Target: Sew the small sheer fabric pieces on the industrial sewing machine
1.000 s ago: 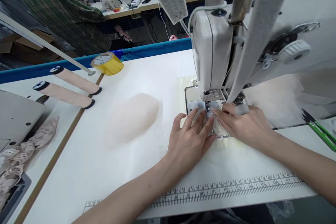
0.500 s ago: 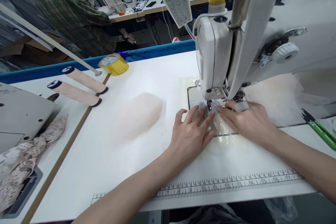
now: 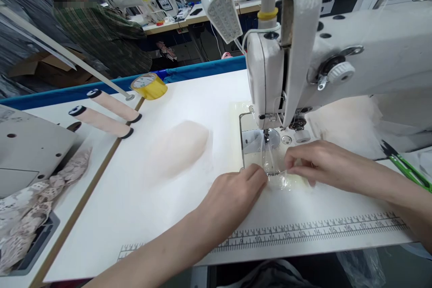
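A white sewing machine point(image 3: 270, 76) stands over the table, its needle area above a shiny metal plate point(image 3: 251, 139). Just in front of that plate is my left hand point(image 3: 236, 193), its fingers closed together; what they pinch is too small to make out. To the right, my right hand point(image 3: 313, 162) has its thumb and index finger pressed together near the plate's front right corner. Something thin and see-through seems to run between the hands below the needle, but its outline is unclear. A sheer beige fabric piece point(image 3: 185, 144) lies flat on the table left of the machine.
Two thread spools point(image 3: 101, 121) and a yellow tape roll point(image 3: 150, 86) lie at the left. Lace point(image 3: 43, 202) is at the far left. Green snips point(image 3: 407, 166) and sheer fabric point(image 3: 347, 121) are at the right. A person point(image 3: 97, 36) sits beyond the table.
Both hands have drawn back from the needle toward the table's front edge, and their fingers have closed. The needle area and plate are now uncovered. The view has shifted slightly.
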The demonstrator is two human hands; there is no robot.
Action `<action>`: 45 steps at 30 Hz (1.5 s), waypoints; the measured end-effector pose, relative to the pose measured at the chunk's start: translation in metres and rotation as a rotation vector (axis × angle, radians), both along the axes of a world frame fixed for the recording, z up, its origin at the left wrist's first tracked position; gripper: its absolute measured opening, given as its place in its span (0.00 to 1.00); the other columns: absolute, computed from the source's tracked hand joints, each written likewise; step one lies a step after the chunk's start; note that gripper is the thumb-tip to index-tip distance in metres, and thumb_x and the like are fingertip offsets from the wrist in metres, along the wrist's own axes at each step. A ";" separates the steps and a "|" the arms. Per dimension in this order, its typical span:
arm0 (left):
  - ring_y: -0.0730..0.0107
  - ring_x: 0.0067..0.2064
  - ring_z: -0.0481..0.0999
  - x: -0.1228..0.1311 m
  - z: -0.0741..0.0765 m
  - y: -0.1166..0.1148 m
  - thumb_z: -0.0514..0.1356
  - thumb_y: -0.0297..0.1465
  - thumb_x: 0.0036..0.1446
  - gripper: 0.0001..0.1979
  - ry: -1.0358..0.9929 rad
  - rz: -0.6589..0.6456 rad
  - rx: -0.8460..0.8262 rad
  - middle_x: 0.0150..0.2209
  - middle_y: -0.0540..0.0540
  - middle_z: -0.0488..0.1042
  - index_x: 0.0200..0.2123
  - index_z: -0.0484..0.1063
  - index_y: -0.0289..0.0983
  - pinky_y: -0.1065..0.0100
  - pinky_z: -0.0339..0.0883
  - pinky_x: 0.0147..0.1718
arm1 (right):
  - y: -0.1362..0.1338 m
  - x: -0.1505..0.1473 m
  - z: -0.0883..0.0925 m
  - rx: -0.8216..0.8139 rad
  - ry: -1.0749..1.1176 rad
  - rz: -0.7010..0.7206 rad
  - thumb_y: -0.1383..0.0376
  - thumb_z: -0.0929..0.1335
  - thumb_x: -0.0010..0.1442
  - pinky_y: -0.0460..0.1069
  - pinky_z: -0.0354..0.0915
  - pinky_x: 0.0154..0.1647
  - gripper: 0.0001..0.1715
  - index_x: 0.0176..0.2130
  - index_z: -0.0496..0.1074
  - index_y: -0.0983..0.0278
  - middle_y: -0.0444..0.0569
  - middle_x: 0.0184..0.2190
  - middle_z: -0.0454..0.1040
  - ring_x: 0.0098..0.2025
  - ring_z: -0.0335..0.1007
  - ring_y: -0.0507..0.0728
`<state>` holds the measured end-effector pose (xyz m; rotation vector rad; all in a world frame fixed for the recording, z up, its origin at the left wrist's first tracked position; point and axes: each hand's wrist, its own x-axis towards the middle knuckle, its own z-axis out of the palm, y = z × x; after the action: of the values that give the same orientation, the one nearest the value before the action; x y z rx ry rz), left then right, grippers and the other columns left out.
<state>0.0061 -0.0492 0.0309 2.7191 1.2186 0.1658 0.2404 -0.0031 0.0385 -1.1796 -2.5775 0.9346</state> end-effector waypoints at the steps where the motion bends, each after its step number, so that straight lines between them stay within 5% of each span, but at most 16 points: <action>1: 0.73 0.24 0.68 0.001 0.002 0.001 0.47 0.25 0.65 0.08 -0.041 0.055 -0.049 0.33 0.49 0.72 0.38 0.65 0.36 0.70 0.59 0.21 | 0.001 0.000 0.000 -0.008 0.010 -0.030 0.63 0.62 0.64 0.45 0.58 0.24 0.09 0.32 0.69 0.59 0.38 0.24 0.72 0.24 0.67 0.49; 6: 0.70 0.29 0.71 0.011 0.012 0.013 0.51 0.32 0.64 0.07 -0.118 0.128 -0.136 0.32 0.49 0.71 0.37 0.66 0.36 0.69 0.63 0.24 | 0.001 -0.004 -0.006 0.110 0.001 -0.016 0.63 0.67 0.59 0.46 0.58 0.24 0.07 0.39 0.73 0.59 0.42 0.30 0.75 0.29 0.69 0.52; 9: 0.64 0.35 0.72 0.016 0.010 0.028 0.62 0.35 0.56 0.16 -0.099 0.081 -0.114 0.37 0.45 0.72 0.46 0.68 0.34 0.67 0.66 0.28 | -0.002 -0.007 -0.010 0.292 -0.001 -0.035 0.67 0.65 0.62 0.46 0.56 0.23 0.10 0.36 0.76 0.59 0.44 0.31 0.76 0.28 0.69 0.52; 11: 0.65 0.35 0.73 0.018 0.006 0.039 0.61 0.31 0.57 0.14 -0.108 0.102 -0.102 0.35 0.45 0.72 0.47 0.70 0.35 0.68 0.66 0.28 | -0.002 -0.008 -0.012 0.435 0.043 -0.103 0.65 0.63 0.64 0.46 0.55 0.22 0.14 0.37 0.77 0.59 0.46 0.32 0.76 0.26 0.68 0.51; 15: 0.74 0.26 0.68 0.017 0.006 0.057 0.55 0.26 0.60 0.09 -0.210 0.122 -0.216 0.26 0.49 0.68 0.34 0.76 0.36 0.73 0.59 0.23 | -0.001 -0.010 -0.015 0.627 0.127 -0.209 0.61 0.61 0.67 0.46 0.54 0.21 0.17 0.40 0.78 0.59 0.48 0.30 0.75 0.25 0.67 0.51; 22: 0.78 0.23 0.63 0.007 0.008 0.055 0.52 0.25 0.59 0.14 -0.376 0.043 -0.405 0.25 0.51 0.63 0.24 0.72 0.34 0.72 0.58 0.23 | -0.005 -0.015 -0.013 0.574 0.089 -0.164 0.68 0.63 0.62 0.45 0.50 0.20 0.14 0.35 0.78 0.60 0.41 0.21 0.74 0.21 0.65 0.49; 25: 0.74 0.27 0.65 0.004 -0.001 0.047 0.51 0.25 0.61 0.14 -0.360 -0.051 -0.240 0.25 0.50 0.63 0.28 0.75 0.35 0.70 0.60 0.27 | -0.010 -0.018 -0.011 0.564 0.013 -0.103 0.68 0.64 0.61 0.46 0.49 0.21 0.14 0.30 0.77 0.61 0.42 0.22 0.75 0.22 0.66 0.50; 29: 0.67 0.32 0.67 0.003 -0.015 0.030 0.54 0.28 0.60 0.11 -0.174 -0.223 0.181 0.28 0.48 0.69 0.41 0.76 0.39 0.62 0.62 0.35 | -0.014 -0.022 -0.013 0.705 -0.059 -0.001 0.73 0.66 0.56 0.50 0.57 0.31 0.13 0.25 0.76 0.62 0.45 0.27 0.77 0.31 0.70 0.54; 33: 0.61 0.47 0.70 0.006 -0.020 0.011 0.56 0.26 0.60 0.13 0.017 -0.204 0.477 0.45 0.42 0.75 0.49 0.72 0.34 0.58 0.57 0.50 | -0.016 -0.023 -0.017 0.765 -0.032 0.058 0.75 0.66 0.57 0.53 0.57 0.48 0.13 0.25 0.75 0.63 0.44 0.30 0.78 0.42 0.70 0.57; 36: 0.59 0.58 0.65 0.007 -0.021 0.004 0.54 0.24 0.60 0.16 0.064 -0.164 0.460 0.54 0.39 0.71 0.51 0.70 0.33 0.57 0.55 0.55 | -0.017 -0.021 -0.018 0.728 -0.028 0.073 0.75 0.64 0.58 0.52 0.55 0.53 0.14 0.27 0.75 0.63 0.43 0.29 0.77 0.39 0.70 0.54; 45: 0.60 0.56 0.70 0.004 -0.022 0.009 0.52 0.26 0.63 0.16 0.036 -0.120 0.393 0.52 0.39 0.73 0.53 0.70 0.36 0.50 0.58 0.58 | -0.013 -0.020 -0.023 0.750 -0.058 0.062 0.76 0.63 0.59 0.54 0.54 0.54 0.16 0.28 0.75 0.62 0.42 0.30 0.78 0.33 0.71 0.53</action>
<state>0.0101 -0.0399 0.0089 3.1318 1.1286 0.3800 0.2201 -0.0157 0.0153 -0.9038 -2.6199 -0.0955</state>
